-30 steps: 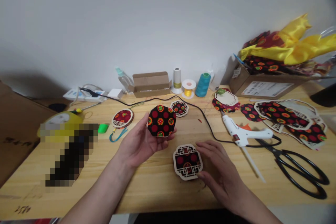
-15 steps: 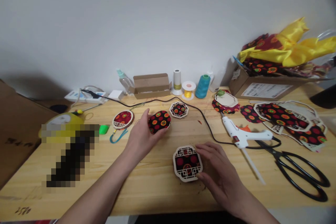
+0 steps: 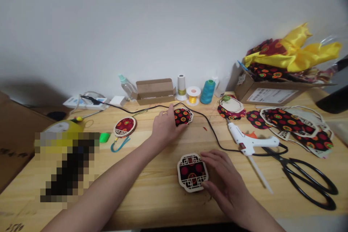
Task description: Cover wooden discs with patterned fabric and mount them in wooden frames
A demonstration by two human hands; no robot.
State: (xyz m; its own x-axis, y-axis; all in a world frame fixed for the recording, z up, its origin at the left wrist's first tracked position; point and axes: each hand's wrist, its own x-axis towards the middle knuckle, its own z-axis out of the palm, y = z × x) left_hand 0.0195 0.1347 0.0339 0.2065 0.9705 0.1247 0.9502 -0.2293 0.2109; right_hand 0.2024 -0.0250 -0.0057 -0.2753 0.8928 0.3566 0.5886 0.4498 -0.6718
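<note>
- left hand (image 3: 164, 128) curled, pressing a dotted fabric disc (image 3: 182, 116) down on the counter (image 3: 141, 203)
- right hand (image 3: 225, 175) open, touching a wooden lattice frame (image 3: 191, 172) at its left
- black cable (image 3: 163, 106) just beyond the left hand
- hot glue gun (image 3: 244, 143) beyond the right hand

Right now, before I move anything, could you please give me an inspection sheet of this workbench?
Surface: light wooden workbench.
Work pieces: lattice wooden frame with red-and-black fabric; black-and-red patterned fabric piece lying on a second frame.
Hands: left hand on the fabric piece; right hand on the lattice frame's right edge.
Clutter: hot glue gun, black-handled scissors, teal thread cone.
Cables: black cord runs from the power strip across the bench.
Surroundings: white wall; other people: nothing seen.
</note>
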